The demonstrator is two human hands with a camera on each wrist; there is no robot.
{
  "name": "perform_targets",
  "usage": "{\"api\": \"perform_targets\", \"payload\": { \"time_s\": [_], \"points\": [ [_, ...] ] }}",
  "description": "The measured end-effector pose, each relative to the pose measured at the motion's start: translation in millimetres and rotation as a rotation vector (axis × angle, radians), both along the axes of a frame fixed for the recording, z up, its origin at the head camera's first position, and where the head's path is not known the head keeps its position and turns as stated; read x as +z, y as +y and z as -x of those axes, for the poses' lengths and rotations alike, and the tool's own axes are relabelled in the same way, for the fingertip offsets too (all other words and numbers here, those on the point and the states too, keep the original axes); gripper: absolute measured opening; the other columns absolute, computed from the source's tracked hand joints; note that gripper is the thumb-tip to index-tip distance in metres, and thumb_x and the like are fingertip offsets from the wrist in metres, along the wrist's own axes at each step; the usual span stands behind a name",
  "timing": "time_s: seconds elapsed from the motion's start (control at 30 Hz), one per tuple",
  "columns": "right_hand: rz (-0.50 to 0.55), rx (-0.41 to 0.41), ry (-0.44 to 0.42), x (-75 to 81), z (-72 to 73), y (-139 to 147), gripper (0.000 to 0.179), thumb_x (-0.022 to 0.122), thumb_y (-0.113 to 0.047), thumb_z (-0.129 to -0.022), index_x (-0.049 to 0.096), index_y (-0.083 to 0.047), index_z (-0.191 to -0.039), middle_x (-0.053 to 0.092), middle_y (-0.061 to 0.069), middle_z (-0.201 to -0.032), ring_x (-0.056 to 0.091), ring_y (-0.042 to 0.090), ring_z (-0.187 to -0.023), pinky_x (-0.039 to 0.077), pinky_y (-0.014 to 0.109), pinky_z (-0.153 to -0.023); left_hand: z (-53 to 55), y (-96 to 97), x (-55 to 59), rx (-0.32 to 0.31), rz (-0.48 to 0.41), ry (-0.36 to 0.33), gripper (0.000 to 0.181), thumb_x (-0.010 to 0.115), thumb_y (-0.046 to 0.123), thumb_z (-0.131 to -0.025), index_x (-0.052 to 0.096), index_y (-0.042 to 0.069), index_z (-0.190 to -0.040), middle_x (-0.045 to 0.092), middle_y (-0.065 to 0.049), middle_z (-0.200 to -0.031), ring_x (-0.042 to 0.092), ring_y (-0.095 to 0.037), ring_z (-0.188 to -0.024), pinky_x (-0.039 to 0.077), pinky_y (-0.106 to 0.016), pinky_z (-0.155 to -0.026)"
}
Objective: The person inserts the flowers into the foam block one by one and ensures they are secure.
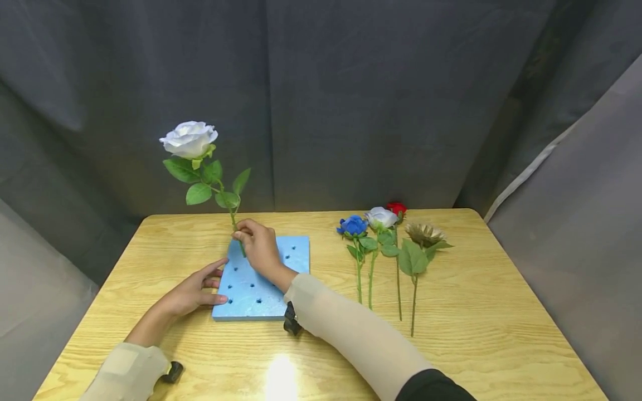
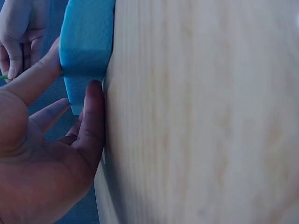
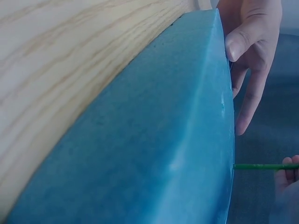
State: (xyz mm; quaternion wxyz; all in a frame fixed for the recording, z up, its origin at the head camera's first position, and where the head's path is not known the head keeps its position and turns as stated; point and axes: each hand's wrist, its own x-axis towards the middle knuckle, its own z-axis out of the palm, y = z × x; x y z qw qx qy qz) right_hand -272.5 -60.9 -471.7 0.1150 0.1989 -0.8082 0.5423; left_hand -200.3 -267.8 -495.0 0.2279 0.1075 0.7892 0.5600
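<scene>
My right hand (image 1: 258,248) pinches the green stem of a white artificial rose (image 1: 189,139) above the blue foam block (image 1: 246,306). The rose stands nearly upright, its bloom leaning left. In the right wrist view, the lower stem (image 3: 259,166) meets the block's top face; whether its tip sits in a hole cannot be made out. My left hand (image 1: 190,292) touches the block's left side with fingers spread, the thumb near the front left corner. In the left wrist view, the left hand (image 2: 51,163) lies against the block's edge (image 2: 86,58).
To the right on the wooden table (image 1: 476,312) lie a blue rose (image 1: 353,225), another white rose (image 1: 381,217), a red rose (image 1: 397,208) and a gold flower (image 1: 425,234), stems toward me. Several small holes dot the block. Grey curtains (image 1: 351,111) surround the table.
</scene>
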Motion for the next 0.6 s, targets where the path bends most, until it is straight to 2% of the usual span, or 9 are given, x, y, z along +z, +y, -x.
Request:
{"api": "perform_targets", "payload": {
  "time_s": [0.17, 0.4, 0.6],
  "points": [
    [-0.009, 0.006, -0.010, 2.1, -2.0, 1.4, 0.015, 0.068, -0.019, -0.100, 0.074, -0.009, -0.110, 0.078, -0.002, -0.096, 0.069, 0.005, -0.089, 0.051, 0.020, -0.072, -0.3, -0.5, -0.2, -0.001, 0.015, 0.013, 0.103, 0.083, 0.012, -0.088, 0.015, 0.006, -0.166, 0.032, -0.030, -0.153, 0.044, -0.041, -0.129, 0.057, -0.032, -0.083],
    [-0.017, 0.030, -0.044, 3.0, -5.5, 3.7, 0.017, 0.068, -0.020, -0.101, 0.075, -0.013, -0.115, 0.076, -0.004, -0.104, 0.068, 0.009, -0.101, 0.054, 0.027, -0.088, 0.6, -1.0, 0.0, -0.002, 0.021, 0.020, 0.103, 0.083, 0.011, -0.088, 0.014, 0.003, -0.165, 0.033, -0.030, -0.152, 0.046, -0.041, -0.129, 0.056, -0.031, -0.085],
    [-0.012, 0.038, -0.066, 5.0, -8.2, 6.3, 0.019, 0.068, -0.019, -0.101, 0.075, -0.014, -0.117, 0.077, -0.003, -0.108, 0.069, 0.010, -0.105, 0.054, 0.028, -0.091, 1.0, -1.7, -0.3, -0.011, 0.013, 0.020, 0.103, 0.082, 0.011, -0.089, 0.014, 0.002, -0.165, 0.032, -0.031, -0.152, 0.046, -0.041, -0.128, 0.056, -0.031, -0.086]
  ]
}}
